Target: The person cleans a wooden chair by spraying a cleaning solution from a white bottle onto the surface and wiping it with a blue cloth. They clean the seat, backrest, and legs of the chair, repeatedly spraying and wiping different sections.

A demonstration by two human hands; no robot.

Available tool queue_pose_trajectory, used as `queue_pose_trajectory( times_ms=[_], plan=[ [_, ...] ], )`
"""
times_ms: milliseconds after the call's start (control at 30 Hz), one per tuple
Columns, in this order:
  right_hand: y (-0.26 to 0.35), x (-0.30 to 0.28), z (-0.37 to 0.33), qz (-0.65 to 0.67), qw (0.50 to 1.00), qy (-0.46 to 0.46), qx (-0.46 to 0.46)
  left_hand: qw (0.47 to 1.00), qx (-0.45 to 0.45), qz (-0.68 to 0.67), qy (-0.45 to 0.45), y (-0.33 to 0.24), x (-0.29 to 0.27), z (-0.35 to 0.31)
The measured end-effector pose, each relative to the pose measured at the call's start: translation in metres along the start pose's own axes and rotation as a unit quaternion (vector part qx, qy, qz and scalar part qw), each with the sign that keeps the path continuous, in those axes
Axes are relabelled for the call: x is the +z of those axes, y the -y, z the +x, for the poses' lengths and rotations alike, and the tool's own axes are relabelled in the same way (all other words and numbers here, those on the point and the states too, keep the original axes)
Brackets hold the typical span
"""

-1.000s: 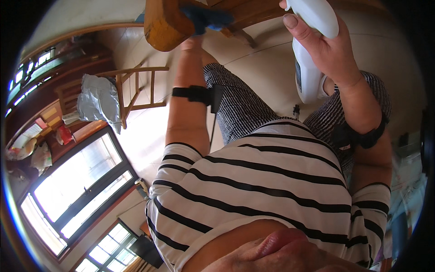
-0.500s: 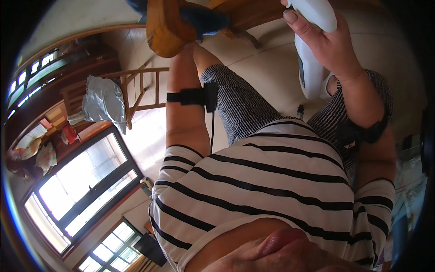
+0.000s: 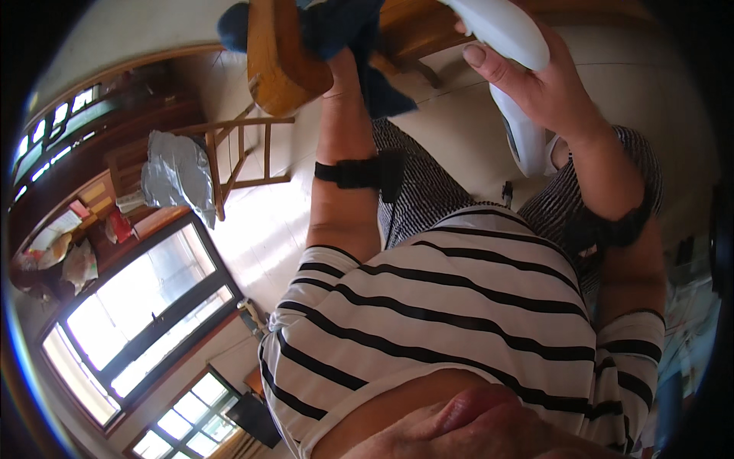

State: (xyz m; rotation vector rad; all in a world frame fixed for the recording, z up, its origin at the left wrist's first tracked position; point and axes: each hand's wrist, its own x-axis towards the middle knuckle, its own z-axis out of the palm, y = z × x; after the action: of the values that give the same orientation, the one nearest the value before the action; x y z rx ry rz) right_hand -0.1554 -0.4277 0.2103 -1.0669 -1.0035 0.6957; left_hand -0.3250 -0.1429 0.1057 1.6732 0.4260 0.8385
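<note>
A home: wooden chair [image 3: 215, 176], windows [image 3: 145, 294]

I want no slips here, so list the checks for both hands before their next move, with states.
1. Right hand has hold of the white spray bottle: ok, wrapped around it below its head.
2. Bottle's nozzle direction: cannot tell; the front of the head runs to the picture's upper edge.
3. Blue cloth is at the left hand: ok, bunched over it.
4. Left hand's grip: cannot tell; its fingers are hidden by the cloth and the wooden armrest.
5. Black strap is around the left forearm: ok.
</note>
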Motion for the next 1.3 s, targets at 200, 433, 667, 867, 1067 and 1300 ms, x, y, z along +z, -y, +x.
queue_pose_trajectory(
  times_ms=[200, 433, 667, 867, 1067, 1300],
  plan=[
    [-0.047, 0.004, 0.031, 0.083, 0.983, 0.162, -0.03, 0.808, 0.157, 0.568, -0.021, -0.089, 0.054, -0.06],
    [-0.018, 0.016, 0.066, 0.15, 0.963, 0.217, 0.064, 0.76, 0.05, 0.648, -0.014, -0.107, 0.052, -0.064],
    [-0.035, 0.016, 0.068, 0.156, 0.971, 0.18, -0.012, 0.963, -0.002, 0.266, 0.042, -0.104, 0.073, -0.049],
    [-0.023, 0.001, 0.06, 0.085, 0.976, 0.197, 0.034, 0.971, -0.012, 0.237, 0.011, -0.091, 0.065, -0.058],
    [-0.035, 0.0, 0.056, 0.031, 0.982, 0.184, -0.024, 0.976, -0.038, 0.212, -0.021, -0.076, 0.052, -0.067],
    [-0.047, -0.004, 0.05, -0.058, 0.976, 0.205, 0.049, 0.94, -0.009, 0.342, -0.011, -0.06, 0.046, -0.072]
  ],
)
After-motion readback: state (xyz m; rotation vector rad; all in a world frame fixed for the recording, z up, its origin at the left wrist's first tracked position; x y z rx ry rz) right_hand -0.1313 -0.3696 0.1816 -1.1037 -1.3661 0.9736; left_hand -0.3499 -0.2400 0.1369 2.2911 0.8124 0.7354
